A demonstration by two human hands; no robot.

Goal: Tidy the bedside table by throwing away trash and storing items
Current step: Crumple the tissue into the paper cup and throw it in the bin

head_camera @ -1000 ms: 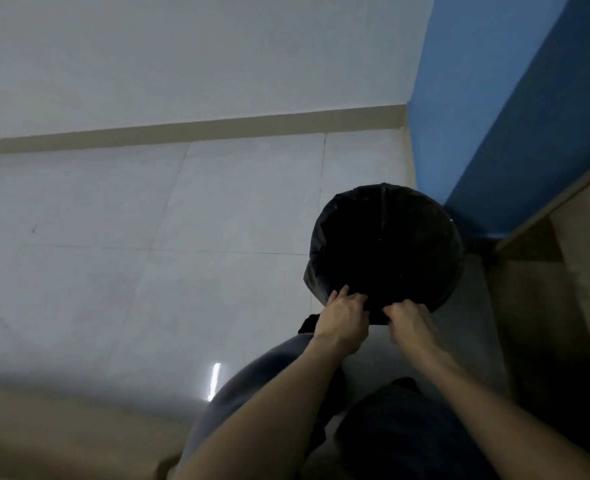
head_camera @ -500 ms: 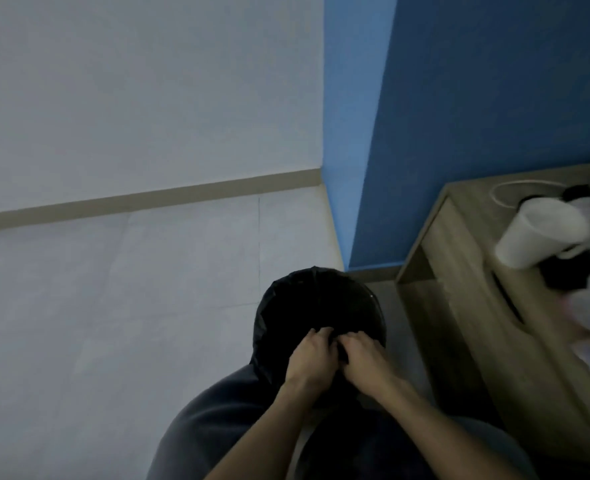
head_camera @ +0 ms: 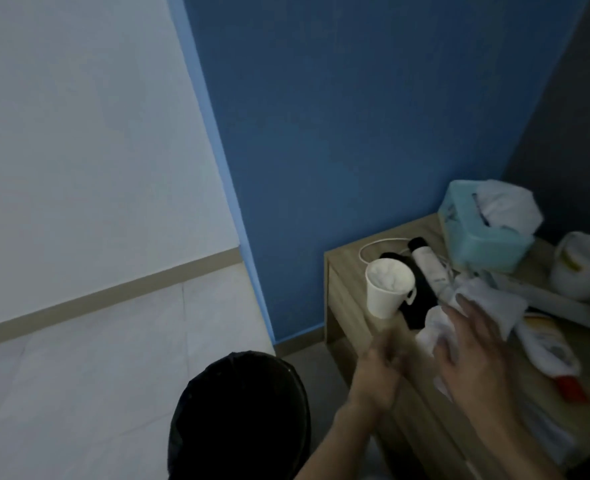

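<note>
My right hand (head_camera: 473,358), fingers spread and holding nothing, hovers over crumpled white tissue (head_camera: 433,323) on the wood-grain counter (head_camera: 345,268). My left hand (head_camera: 378,374) is blurred, so I cannot tell its grip. Both have left the rim of the round black-lined bin (head_camera: 241,410).

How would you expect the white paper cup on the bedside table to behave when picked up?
The white paper cup probably weighs very little: it seems to hold only crumpled tissue. Its wall looks thin and would likely dent under a firm squeeze. As it stands near the bedside table's edge, a nudge could tip it.
</note>
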